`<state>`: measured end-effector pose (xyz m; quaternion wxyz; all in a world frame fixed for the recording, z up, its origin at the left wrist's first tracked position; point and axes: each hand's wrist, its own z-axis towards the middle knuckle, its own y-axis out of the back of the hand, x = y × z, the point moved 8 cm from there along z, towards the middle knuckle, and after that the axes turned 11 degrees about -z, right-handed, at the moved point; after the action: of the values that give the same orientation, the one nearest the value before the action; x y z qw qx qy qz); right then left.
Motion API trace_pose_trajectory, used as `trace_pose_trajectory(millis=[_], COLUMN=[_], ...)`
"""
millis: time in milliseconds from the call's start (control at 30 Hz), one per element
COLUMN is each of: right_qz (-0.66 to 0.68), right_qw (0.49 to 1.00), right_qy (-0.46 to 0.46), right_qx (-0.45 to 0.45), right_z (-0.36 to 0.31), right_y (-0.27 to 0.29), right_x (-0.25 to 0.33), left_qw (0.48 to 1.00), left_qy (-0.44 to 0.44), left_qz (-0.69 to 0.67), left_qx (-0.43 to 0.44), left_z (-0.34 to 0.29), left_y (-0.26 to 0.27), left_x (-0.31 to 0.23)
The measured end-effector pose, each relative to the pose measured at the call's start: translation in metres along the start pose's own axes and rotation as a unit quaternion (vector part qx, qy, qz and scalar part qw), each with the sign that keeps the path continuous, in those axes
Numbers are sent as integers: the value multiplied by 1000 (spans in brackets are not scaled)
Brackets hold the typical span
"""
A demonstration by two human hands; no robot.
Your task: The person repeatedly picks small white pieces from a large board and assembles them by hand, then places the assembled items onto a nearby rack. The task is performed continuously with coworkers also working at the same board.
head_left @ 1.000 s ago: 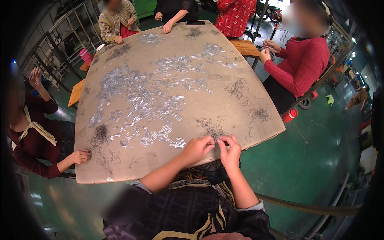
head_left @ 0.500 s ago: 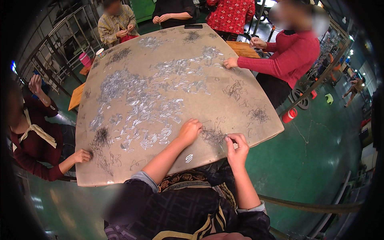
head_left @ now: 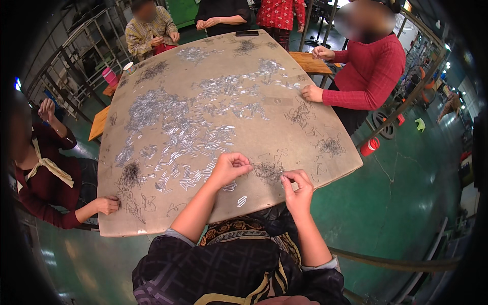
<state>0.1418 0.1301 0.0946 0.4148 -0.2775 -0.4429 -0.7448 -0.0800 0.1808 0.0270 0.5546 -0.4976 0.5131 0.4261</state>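
1. Left grip (head_left: pixel 227 170) was at the near part of the table (head_left: pixel 259 136), thumb and forefinger drawn nearly together at the left fringe of a heap of dark wire pieces (head_left: pixel 270 174); whether the tips pinched a wire, I could not tell.
2. Right grip (head_left: pixel 300 190) was at the right side of that heap, its thumb and forefinger tips close together; what they held, if anything, was too small to make out. The heap lay on the table between the two.
3. At far left, a co-worker in a maroon top (head_left: pixel 38 201) had one hand (head_left: pixel 108 205) on the table's left edge.
4. Just right of that hand lay a dark tangle of wire (head_left: pixel 131 175).
5. Silver clips (head_left: pixel 178 137) spread thickly across the table's left and middle, reaching near the left wrist.
6. Between the forearms, apart from that spread, lay a small group of silver loops (head_left: pixel 242 201).
7. A black phone (head_left: pixel 247 33) lay at the far edge.
8. Another co-worker in a red top (head_left: pixel 366 76) had a hand (head_left: pixel 312 93) at the right edge.
9. A smaller wire heap (head_left: pixel 330 146) lay near the right corner, with a red cup (head_left: pixel 370 146) beyond.
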Motion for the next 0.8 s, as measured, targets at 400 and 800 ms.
trace_pose_trajectory(millis=[400, 800], right_qz=[-13, -51], right_qw=[997, 993], right_qy=[50, 75], right_qx=[57, 81], right_z=[-11, -15], right_y=[-28, -38], right_x=[29, 37], left_qw=[997, 998], left_qy=[-12, -40], left_qz=[-57, 22], left_qx=[41, 41], left_z=[-41, -50], left_y=[-40, -33], left_x=[-39, -43])
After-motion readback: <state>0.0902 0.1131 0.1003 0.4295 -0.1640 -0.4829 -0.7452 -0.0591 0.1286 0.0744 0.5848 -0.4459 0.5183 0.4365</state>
